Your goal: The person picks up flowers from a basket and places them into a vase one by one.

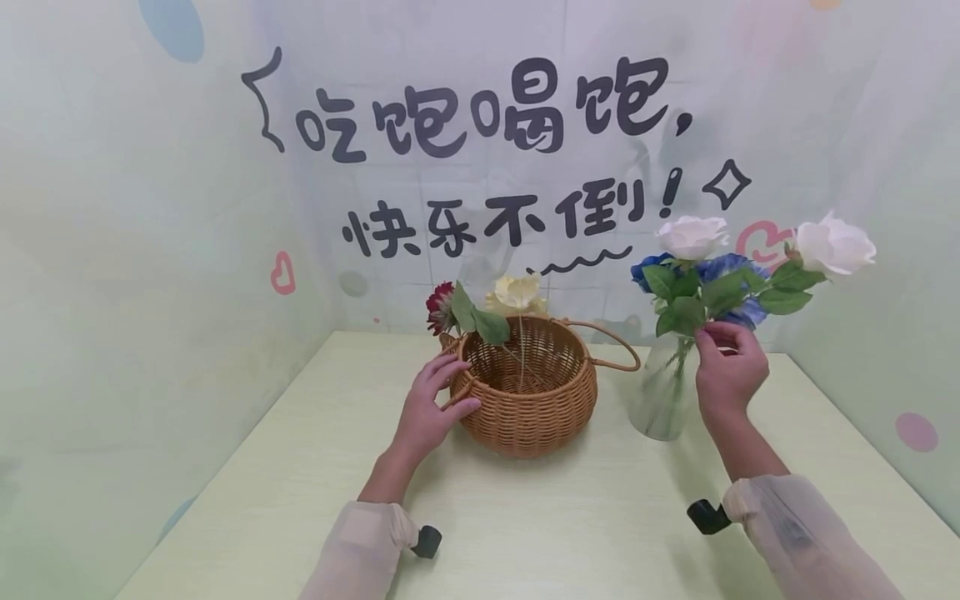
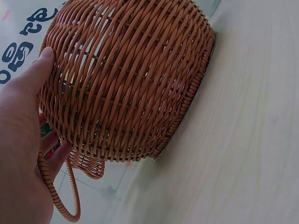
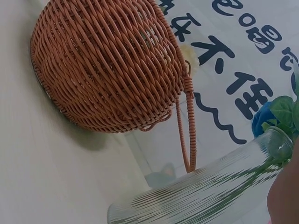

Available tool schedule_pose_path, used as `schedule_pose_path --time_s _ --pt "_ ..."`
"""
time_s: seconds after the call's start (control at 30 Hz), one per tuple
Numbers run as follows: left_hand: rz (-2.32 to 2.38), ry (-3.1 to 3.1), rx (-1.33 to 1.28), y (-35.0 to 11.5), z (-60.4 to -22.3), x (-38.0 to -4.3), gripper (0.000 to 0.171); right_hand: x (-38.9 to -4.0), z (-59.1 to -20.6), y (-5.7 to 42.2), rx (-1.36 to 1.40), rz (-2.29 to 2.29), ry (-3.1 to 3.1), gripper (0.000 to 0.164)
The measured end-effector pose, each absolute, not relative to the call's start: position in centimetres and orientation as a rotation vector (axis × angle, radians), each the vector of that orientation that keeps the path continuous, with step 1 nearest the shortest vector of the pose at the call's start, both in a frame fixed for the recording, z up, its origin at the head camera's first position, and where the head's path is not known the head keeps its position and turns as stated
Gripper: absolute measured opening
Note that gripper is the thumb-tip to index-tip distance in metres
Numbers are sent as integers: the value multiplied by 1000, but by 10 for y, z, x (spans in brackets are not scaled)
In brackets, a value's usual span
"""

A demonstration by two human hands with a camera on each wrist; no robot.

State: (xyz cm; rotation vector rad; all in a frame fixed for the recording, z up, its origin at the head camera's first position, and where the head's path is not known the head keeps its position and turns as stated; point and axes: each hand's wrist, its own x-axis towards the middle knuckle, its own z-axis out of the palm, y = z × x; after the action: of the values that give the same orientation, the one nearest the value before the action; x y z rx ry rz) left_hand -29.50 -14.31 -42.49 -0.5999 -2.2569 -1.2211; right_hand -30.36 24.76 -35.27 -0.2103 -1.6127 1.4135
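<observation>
A round wicker basket (image 1: 525, 421) stands on the table, and my left hand (image 1: 433, 404) holds its left rim beside a handle. In the left wrist view the thumb (image 2: 39, 70) lies against the weave, with fingers behind the rim. A dark red flower (image 1: 440, 308) and a cream flower (image 1: 517, 292) lean out of the basket. To the right, a clear glass vase (image 1: 651, 400) holds white roses (image 1: 834, 243) and blue flowers (image 1: 731, 268) with green leaves. My right hand (image 1: 731, 371) pinches a stem or leaf at the vase mouth; the fingertips partly hide which.
The pale table (image 1: 555, 525) reaches back to a wall sheet (image 1: 480, 50) with dark lettering. The basket's right handle (image 1: 618, 337) sticks out towards the vase. Sheets also stand along both sides. A dark wrist device (image 1: 708, 517) sits at the right sleeve.
</observation>
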Motion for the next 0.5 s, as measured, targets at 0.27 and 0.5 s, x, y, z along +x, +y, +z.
schedule_pose_path --time_s 0.27,0.5 --pt "-1220 -2258 -602 -143 -424 -295 53 -295 -357 245 -218 1460 -1597 14" --pt "-1225 -2257 -607 -143 -424 -294 54 -290 -361 240 -228 1516 -1577 16"
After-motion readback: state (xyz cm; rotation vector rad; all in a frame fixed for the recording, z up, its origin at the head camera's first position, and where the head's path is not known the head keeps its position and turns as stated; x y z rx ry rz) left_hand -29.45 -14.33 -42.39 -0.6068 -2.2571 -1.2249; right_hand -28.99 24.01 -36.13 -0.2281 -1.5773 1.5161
